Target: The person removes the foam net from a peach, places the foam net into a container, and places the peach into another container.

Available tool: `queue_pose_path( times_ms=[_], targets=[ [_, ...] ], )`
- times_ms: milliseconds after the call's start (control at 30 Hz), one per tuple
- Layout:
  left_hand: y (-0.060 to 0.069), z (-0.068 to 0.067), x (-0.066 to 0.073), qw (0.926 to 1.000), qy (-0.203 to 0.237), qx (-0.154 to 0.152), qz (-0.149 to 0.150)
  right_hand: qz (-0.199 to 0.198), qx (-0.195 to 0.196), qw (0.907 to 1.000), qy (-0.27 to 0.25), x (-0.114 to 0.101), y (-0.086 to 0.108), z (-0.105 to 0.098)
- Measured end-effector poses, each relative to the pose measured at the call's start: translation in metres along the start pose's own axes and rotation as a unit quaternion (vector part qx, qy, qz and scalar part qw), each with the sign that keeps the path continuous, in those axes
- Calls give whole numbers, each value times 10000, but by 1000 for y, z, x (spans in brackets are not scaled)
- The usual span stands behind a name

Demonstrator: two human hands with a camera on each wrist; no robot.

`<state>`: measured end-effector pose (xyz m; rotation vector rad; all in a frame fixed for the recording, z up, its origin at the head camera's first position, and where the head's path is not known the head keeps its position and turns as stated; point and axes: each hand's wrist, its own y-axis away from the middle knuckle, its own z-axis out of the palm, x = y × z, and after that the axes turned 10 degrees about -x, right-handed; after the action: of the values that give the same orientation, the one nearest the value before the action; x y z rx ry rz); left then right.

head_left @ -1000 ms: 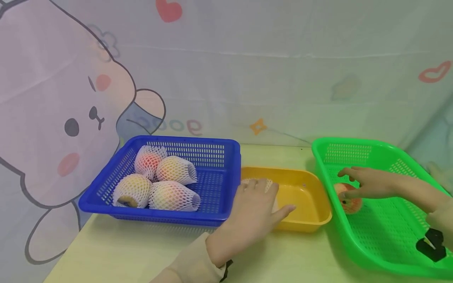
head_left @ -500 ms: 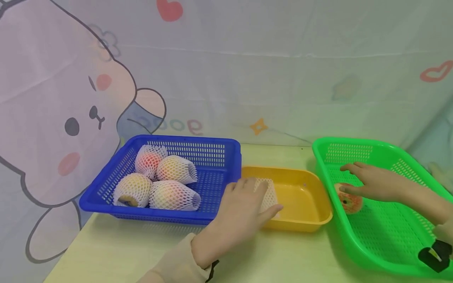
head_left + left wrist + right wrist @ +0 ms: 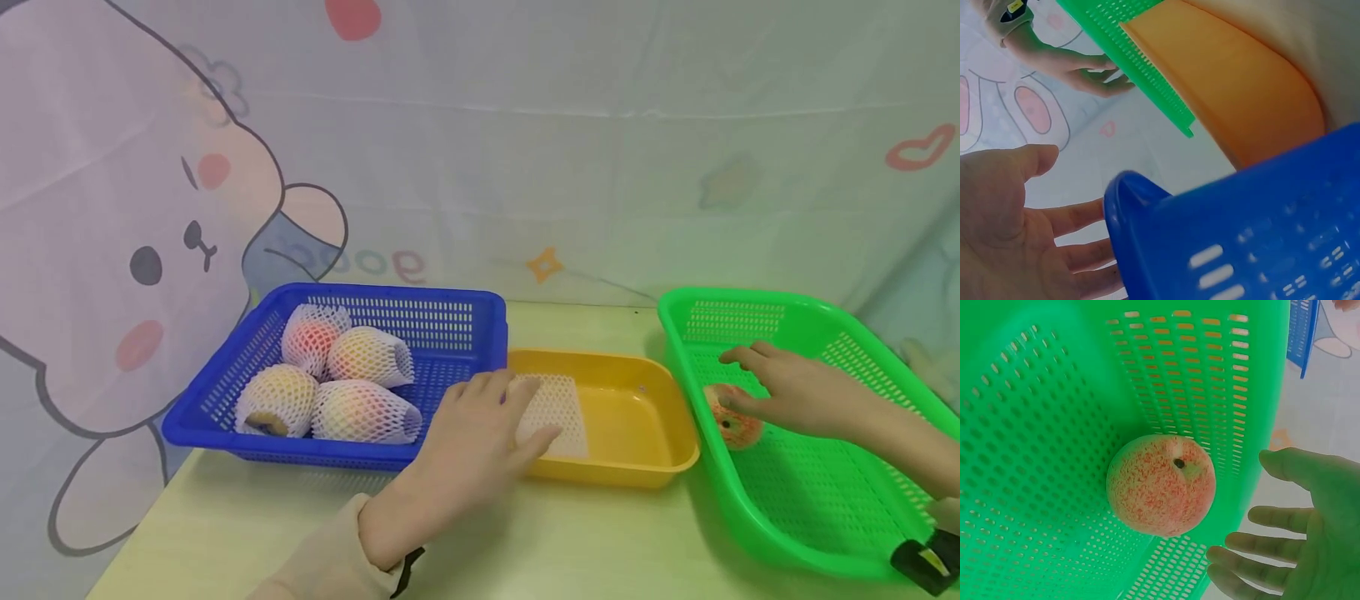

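Note:
My left hand (image 3: 462, 446), fingers spread, is over the right front corner of the blue basket (image 3: 495, 333) and holds nothing. In the left wrist view its palm and fingers show beside the blue rim. My right hand (image 3: 806, 392) hovers with loosely extended fingers above a round, red-speckled fruit (image 3: 1161, 487) in the green basket (image 3: 825, 500). The right wrist view shows a gap between fingertips and fruit. A flattened white foam net (image 3: 557, 417) lies in the yellow tray (image 3: 637, 417), partly behind my left hand.
Several fruits in white foam nets (image 3: 367, 412) sit in the left part of the blue basket. The yellow tray stands between both baskets on a pale table (image 3: 247, 517). A printed curtain (image 3: 585, 167) hangs behind.
My left hand has moved left, from over the yellow tray toward the blue basket, uncovering the foam net. My right hand has lifted slightly off the fruit, which stays in place.

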<state>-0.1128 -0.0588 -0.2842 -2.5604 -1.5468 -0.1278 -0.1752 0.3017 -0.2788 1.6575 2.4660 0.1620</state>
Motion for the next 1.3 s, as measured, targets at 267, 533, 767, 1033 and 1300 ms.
queue_pose_path(
  times_ms=[267, 533, 767, 1033, 1300],
  targets=[
    [7, -6, -21, 9996, -92, 256, 5, -90, -8, 9999, 82, -6, 6, 0],
    [13, -14, -48, 9987, -326, 306, -262, -93, 61, 9999, 87, -15, 17, 2],
    [17, -19, -70, 9978, -367, 218, -498, -70, -92, 9999, -99, -23, 21, 4],
    [23, -21, -93, 9976, -168, -251, -617, -36, -253, 9983, -525, -33, 27, 10],
    [28, -23, -109, 9969, -248, -418, -626, 3, -176, 9960, -876, -38, 37, 18]
  ],
)
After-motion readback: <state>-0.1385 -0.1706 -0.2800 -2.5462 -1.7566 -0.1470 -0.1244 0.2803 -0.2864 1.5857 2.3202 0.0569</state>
